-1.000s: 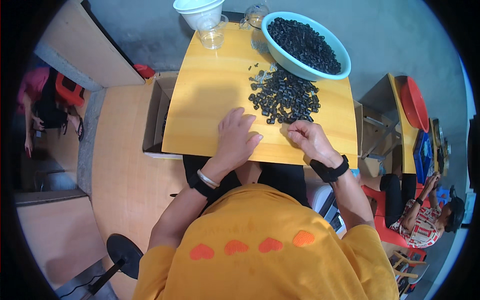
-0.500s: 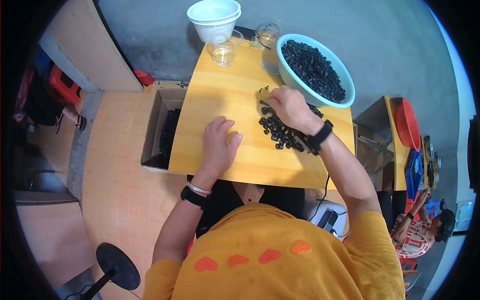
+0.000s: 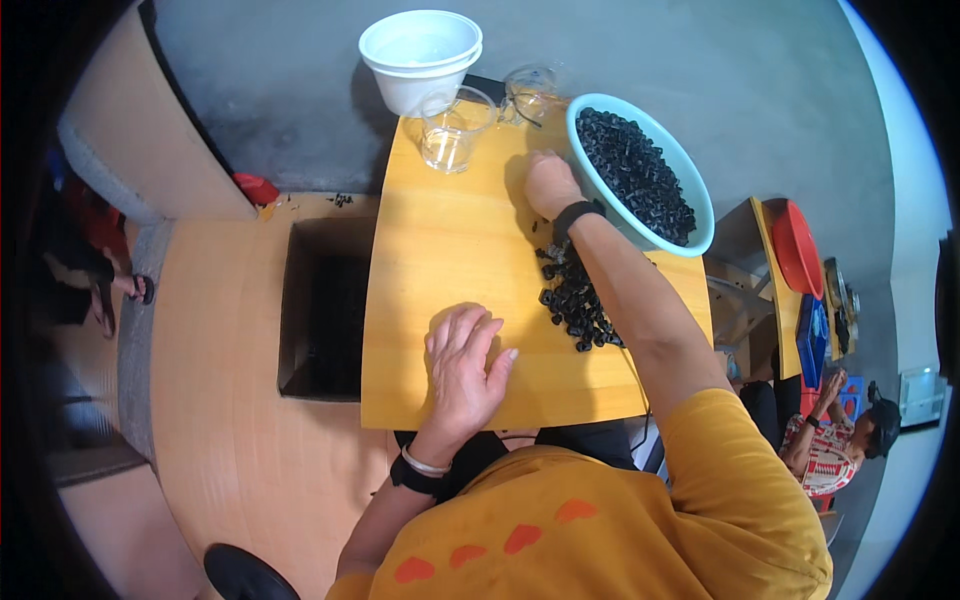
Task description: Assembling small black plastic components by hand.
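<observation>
Head view: left hand (image 3: 465, 370) held at near edge of table (image 3: 450, 240), fingers loosely together, thumb spread, nothing seen gripped; right hand (image 3: 550, 187) extended far, fingertips hidden, pinch cannot be told; black plastic pieces (image 3: 578, 308) heaped nearer, beside light-blue basin (image 3: 673, 160), presumably for easy reach.

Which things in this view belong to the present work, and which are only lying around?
Seemingly in the work:
- black parts heaped on the yellow table
- light-blue basin of similar parts, beside the right hand

Seemingly lying about:
- white tubs, untouched
- red basin and blue tray, further right
</observation>
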Motion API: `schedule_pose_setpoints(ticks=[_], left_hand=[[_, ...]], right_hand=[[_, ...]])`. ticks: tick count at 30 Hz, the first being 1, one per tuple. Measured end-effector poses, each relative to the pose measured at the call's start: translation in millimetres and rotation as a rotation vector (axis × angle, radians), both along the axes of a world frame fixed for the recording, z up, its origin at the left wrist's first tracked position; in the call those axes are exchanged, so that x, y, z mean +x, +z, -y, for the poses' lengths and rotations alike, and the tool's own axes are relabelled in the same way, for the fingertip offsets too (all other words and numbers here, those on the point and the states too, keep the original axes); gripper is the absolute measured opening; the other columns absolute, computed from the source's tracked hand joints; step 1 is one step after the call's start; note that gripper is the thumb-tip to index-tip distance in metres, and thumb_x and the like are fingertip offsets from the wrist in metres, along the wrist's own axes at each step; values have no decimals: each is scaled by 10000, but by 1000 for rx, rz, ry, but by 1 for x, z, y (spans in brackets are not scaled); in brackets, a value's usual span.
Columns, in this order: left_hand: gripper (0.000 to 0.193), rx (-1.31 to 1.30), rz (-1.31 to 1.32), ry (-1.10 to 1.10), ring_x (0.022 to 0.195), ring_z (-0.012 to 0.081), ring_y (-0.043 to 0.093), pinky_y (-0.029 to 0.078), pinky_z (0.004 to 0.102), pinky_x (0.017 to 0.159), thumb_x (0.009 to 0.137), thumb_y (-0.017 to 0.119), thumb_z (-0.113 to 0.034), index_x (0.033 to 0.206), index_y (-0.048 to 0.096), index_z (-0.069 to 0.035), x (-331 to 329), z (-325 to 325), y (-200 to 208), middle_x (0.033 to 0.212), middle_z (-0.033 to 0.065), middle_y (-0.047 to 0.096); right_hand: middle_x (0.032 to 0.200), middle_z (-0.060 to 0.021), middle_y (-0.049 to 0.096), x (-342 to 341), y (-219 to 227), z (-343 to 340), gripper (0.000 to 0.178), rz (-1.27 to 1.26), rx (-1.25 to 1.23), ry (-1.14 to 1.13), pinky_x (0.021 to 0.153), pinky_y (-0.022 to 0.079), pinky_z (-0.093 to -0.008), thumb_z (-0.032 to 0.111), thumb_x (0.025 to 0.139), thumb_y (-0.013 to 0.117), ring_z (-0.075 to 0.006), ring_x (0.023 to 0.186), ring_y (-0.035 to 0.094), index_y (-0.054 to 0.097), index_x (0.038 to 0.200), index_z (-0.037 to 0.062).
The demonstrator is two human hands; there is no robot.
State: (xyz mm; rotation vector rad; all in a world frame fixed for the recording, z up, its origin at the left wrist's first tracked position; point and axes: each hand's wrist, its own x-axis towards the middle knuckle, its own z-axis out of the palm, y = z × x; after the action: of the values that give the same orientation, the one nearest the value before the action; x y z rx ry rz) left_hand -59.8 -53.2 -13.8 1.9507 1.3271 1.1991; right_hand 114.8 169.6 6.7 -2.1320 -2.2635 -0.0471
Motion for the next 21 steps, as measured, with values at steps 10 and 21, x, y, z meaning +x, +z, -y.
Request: schedule_pose_setpoints(ticks=[10,21], left_hand=[[301,-18,28,-21,1048,315,476,345,387,871,730,647,-138,997,575,-20,-2,-2,0,1077,142,545],[269,39,3,32,1037,314,481,350,394,876,741,635,-124,981,573,-19,5,2,-5,1066,133,545]], right_hand=[[1009,-262,570,-11,10,8,238,-67,-92,4,835,466,-414,41,817,412,-375,960,569,556,991,-36],[1009,-247,591,-23,9,28,243,-68,-85,58,814,473,-409,101,810,464,-364,958,580,591,972,-29]])
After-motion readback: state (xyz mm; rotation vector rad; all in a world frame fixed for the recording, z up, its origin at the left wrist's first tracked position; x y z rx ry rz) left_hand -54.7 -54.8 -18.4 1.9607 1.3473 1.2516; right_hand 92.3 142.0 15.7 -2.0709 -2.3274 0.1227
